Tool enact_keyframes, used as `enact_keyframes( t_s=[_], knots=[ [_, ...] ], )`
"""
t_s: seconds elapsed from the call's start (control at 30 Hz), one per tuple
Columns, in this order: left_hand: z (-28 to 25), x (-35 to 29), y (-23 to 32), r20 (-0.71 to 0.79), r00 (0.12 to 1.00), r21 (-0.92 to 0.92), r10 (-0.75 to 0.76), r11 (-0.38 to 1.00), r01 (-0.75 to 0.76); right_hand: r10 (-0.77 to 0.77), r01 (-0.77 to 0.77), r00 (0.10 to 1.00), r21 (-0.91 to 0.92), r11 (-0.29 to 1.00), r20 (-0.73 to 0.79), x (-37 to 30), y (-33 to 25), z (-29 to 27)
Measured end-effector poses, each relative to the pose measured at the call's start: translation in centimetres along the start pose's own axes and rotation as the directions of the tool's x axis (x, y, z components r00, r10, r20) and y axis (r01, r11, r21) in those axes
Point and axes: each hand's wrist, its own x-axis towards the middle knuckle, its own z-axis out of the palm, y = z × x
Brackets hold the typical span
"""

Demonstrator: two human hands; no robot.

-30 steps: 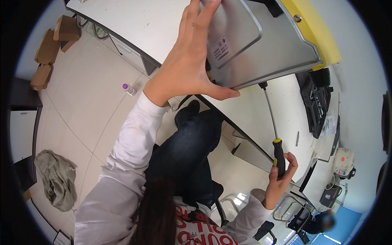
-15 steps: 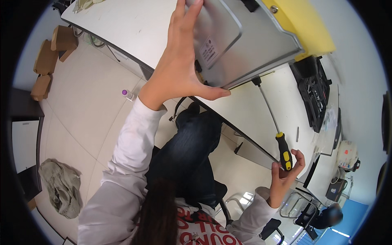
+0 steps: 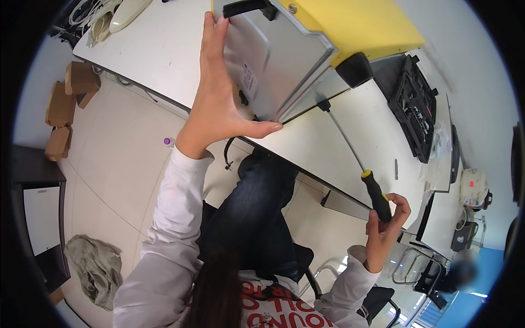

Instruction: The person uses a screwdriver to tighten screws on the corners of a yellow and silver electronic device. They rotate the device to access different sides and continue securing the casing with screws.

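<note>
A bulky yellow case [image 3: 377,24] with a grey metal panel [image 3: 290,52] is tilted on the white table. My left hand [image 3: 216,104] spans the panel's near edge, fingers at the top and thumb at the lower corner. In my right hand [image 3: 387,224] is the black-and-yellow handle of a screwdriver [image 3: 376,194], held at its end by the fingertips. Its long shaft runs up to a small black foot [image 3: 324,104] on the case's underside, the tip hidden there. A larger black foot [image 3: 354,70] shows at the case's corner.
An open black tool case [image 3: 413,109] lies on the white table [image 3: 311,147] at the right, near a small thin metal piece [image 3: 396,169]. Cables and pale parts [image 3: 109,22] lie far left. Cardboard boxes [image 3: 60,109] and a crumpled cloth [image 3: 95,270] are on the floor.
The case, my left hand and the screwdriver appear further left as the view shifts. The case is turned to show more of its underside. The screwdriver handle has rolled in my right fingers.
</note>
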Motion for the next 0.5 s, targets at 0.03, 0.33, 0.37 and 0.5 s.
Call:
enact_keyframes(
  t_s=[0.03,0.33,0.37,0.5],
  knots=[
    [0.0,-0.1,-0.1,0.002,1.000,0.031,-0.008,0.999,0.007,0.048,-0.049,0.998,0.015,0.999,0.030,-0.1,-0.3,-0.3],
    [-0.1,0.0,0.4,0.012,1.000,-0.049,-0.022,0.999,0.022,0.058,-0.063,0.993,0.044,0.997,0.099,0.0,0.5,-1.2],
    [-0.1,0.0,0.4,0.015,1.000,-0.047,-0.023,0.999,0.024,-0.002,0.000,0.995,0.020,1.000,0.103,-0.1,0.0,-0.8],
    [-0.2,0.0,0.4,0.019,0.999,-0.045,-0.028,0.999,0.028,0.087,-0.088,0.996,0.077,0.993,0.017,-0.4,-0.2,-0.8]
  ],
)
